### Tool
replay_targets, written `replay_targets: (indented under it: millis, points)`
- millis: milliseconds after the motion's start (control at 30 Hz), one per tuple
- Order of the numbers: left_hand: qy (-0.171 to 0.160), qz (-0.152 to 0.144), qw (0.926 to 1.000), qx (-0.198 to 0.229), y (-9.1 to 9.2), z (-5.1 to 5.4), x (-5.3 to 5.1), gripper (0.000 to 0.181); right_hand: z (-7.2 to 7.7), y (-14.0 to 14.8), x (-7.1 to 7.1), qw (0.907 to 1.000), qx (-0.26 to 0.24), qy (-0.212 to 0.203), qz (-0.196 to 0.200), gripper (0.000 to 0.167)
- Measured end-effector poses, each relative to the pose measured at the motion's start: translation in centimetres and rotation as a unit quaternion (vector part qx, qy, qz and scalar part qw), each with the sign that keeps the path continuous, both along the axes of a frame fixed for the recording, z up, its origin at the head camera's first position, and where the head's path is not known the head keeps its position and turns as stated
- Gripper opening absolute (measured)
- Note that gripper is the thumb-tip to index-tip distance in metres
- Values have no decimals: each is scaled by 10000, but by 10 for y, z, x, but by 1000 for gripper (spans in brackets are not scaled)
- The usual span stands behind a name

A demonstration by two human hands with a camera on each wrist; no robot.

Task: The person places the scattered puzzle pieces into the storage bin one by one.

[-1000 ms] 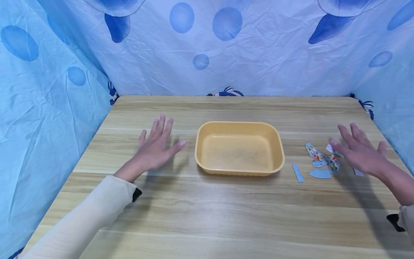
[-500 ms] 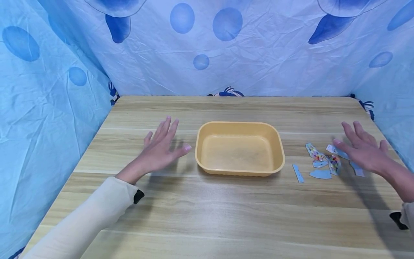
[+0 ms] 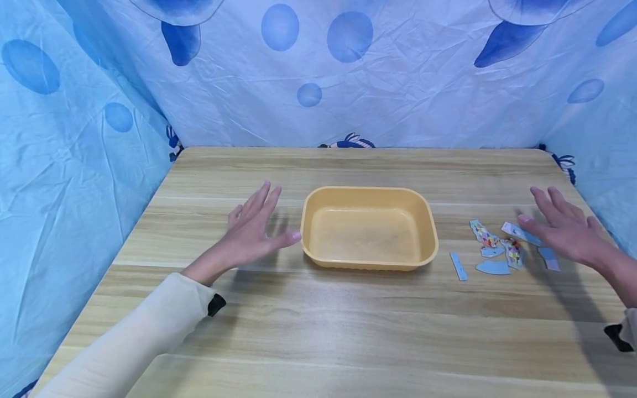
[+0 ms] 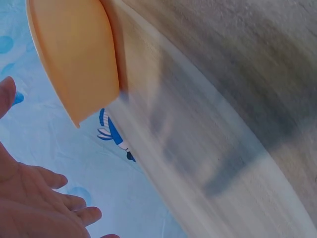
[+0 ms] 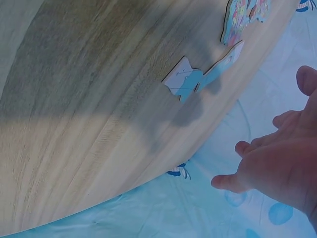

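Blue bubble-print fabric (image 3: 239, 105) hangs around three sides, I'd guess to screen off the workspace. Up against it is the wood-grain table (image 3: 348, 320), with a yellow plastic tray (image 3: 368, 264) sitting mid-table between the hands, probably so either one can reach it. Left hand (image 3: 249, 235) hovers beside the tray, fingers spread, holding nothing, thumb close to the rim. Right hand (image 3: 569, 235) is also spread and empty, raised by the flat puzzle pieces (image 3: 493, 268) scattered right of the tray. It partly hides a long blue-and-white piece (image 3: 515, 230) from above. The tray stands between the left hand and the pieces; a thin blue strip (image 3: 458, 266) lies nearest the tray.
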State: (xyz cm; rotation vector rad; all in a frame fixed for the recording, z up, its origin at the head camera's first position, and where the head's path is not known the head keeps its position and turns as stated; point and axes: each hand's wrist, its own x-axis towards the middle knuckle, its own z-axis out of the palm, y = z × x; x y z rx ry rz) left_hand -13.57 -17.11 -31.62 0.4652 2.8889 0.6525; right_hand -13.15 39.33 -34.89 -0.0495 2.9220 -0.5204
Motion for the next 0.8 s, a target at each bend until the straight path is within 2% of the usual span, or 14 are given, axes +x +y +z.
replay_targets:
  millis: [200,400,567,800]
  points:
    - [-14,20,9999,113,4,-3,2,109,-4,4,-1,9997,-50,250,17,78]
    - [67,-41,9998,190,8,-6,4,112,-7,7,1,9993,-184,287,-137,80]
    - [107,-72,9996,232,13,-8,6,113,-11,12,-1,9991,-101,401,-132,80]
    - [113,-28,9985,540,16,-9,9,111,-15,19,-2,9970,-152,761,-54,75]
